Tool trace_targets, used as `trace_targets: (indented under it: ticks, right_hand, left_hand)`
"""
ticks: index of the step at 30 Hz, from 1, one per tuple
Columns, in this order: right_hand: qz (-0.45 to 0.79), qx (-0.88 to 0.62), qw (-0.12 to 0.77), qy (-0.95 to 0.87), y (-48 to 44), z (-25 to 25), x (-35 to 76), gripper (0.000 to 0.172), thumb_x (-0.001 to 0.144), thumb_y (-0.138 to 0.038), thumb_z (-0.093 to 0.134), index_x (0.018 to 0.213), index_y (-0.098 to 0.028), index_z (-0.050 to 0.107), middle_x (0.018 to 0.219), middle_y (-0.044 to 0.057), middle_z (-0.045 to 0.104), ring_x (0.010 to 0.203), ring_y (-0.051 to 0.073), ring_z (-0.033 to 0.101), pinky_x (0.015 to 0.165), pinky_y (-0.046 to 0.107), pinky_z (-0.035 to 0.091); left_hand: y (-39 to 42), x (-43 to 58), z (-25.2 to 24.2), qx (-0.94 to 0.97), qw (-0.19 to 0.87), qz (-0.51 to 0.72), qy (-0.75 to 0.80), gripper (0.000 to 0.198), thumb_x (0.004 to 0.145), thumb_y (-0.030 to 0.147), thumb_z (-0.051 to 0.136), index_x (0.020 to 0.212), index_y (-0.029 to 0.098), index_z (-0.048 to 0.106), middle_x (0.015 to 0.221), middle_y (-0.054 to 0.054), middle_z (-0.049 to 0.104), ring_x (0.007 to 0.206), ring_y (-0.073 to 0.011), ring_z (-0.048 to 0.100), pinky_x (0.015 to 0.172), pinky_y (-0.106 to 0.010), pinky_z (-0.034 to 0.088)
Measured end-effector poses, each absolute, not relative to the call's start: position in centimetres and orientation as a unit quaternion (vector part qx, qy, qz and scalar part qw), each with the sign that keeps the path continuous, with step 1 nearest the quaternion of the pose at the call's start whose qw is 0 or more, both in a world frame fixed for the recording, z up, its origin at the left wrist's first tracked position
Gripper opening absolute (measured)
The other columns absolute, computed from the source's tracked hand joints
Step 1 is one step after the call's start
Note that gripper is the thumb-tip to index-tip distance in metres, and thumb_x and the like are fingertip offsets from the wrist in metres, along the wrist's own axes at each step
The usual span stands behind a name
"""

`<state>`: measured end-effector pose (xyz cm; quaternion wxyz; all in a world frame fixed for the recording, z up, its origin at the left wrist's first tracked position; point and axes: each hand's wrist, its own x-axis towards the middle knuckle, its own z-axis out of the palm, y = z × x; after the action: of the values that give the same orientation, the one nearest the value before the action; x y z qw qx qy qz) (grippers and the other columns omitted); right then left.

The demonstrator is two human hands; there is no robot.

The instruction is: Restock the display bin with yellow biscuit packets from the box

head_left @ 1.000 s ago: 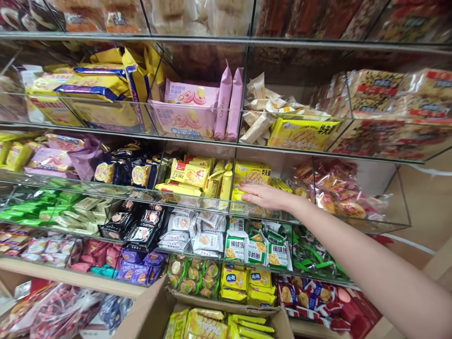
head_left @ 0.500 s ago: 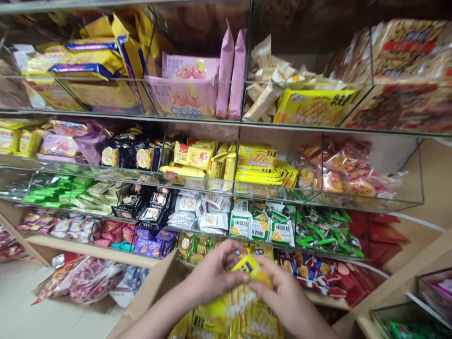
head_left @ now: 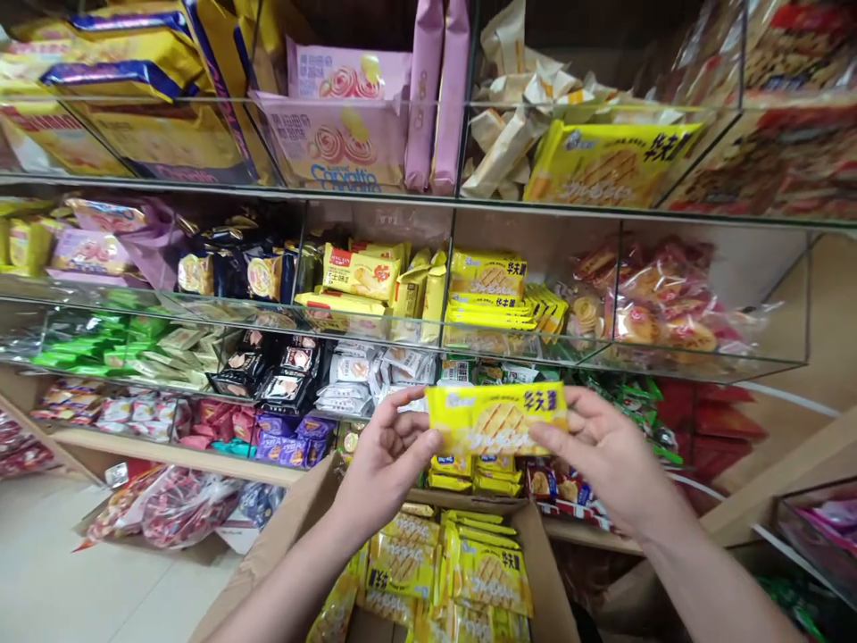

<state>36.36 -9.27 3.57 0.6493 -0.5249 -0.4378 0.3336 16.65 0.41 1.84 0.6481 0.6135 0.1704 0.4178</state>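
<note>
Yellow packet (head_left: 486, 420): glossy, waffle print, dark lettering at upper right; held up above the open box (head_left: 550, 572), printed face to the camera.
Left hand (head_left: 395, 451): curled, pinching left end.
Right hand (head_left: 599, 451): gripping right end, thumb across front.

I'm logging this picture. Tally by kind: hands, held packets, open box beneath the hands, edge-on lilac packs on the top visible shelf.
Left hand and right hand: 2
Held yellow packet: 1
Open cardboard box: 1
Edge-on lilac packs: 2
Total: 6
</note>
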Motion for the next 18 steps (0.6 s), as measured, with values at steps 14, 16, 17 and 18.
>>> trace_targets:
  ticks: [14, 16, 17, 18]
  right_hand:
    - [0.172, -0.571, 0.694, -0.403, 6.5, 13.5, 43.9, 0.028, 0.054, -0.011, 0.070, 0.074, -0.017, 0.051, 0.074, 0.001, 0.065, 0.064, 0.015, 0.062, 0.056, 0.026, 0.050]
    - [0.107, -0.619, 0.656, -0.418, 7.0, 12.5, 44.2, 0.029, 0.053, -0.017, 0.072, 0.074, -0.017, 0.053, 0.078, 0.004, 0.066, 0.070, 0.018, 0.063, 0.063, 0.031, 0.051]
    - [0.064, -0.640, 0.638, -0.423, 7.1, 12.1, 44.4, 0.029, 0.053, -0.020, 0.072, 0.076, -0.016, 0.055, 0.080, 0.006, 0.066, 0.074, 0.020, 0.063, 0.066, 0.033, 0.051]
    - [0.022, -0.658, 0.619, -0.428, 7.1, 11.7, 44.6, 0.031, 0.053, -0.023, 0.072, 0.078, -0.016, 0.056, 0.083, 0.007, 0.066, 0.078, 0.022, 0.062, 0.070, 0.034, 0.051]
  left_hand:
    - [-0.4, 13.7, -8.4, 0.610, 0.682, 0.303, 0.267, 0.041, 0.074, 0.042, 0.060, 0.106, 0.022, 0.044, 0.072, 0.003, 0.055, 0.062, -0.0096, 0.051, 0.062, -0.026, 0.042]
    - [-0.3, 12.8, -9.7, 0.596, 0.690, 0.300, 0.280, 0.042, 0.071, 0.045, 0.062, 0.103, 0.022, 0.046, 0.069, 0.004, 0.053, 0.060, -0.0094, 0.049, 0.060, -0.025, 0.042]
    - [-0.3, 12.4, -10.3, 0.590, 0.691, 0.301, 0.290, 0.043, 0.070, 0.047, 0.063, 0.102, 0.022, 0.047, 0.067, 0.004, 0.052, 0.059, -0.0094, 0.048, 0.059, -0.025, 0.041]
    - [-0.3, 12.1, -10.9, 0.584, 0.691, 0.303, 0.299, 0.045, 0.068, 0.049, 0.063, 0.100, 0.022, 0.048, 0.066, 0.004, 0.051, 0.058, -0.0094, 0.047, 0.058, -0.025, 0.041]
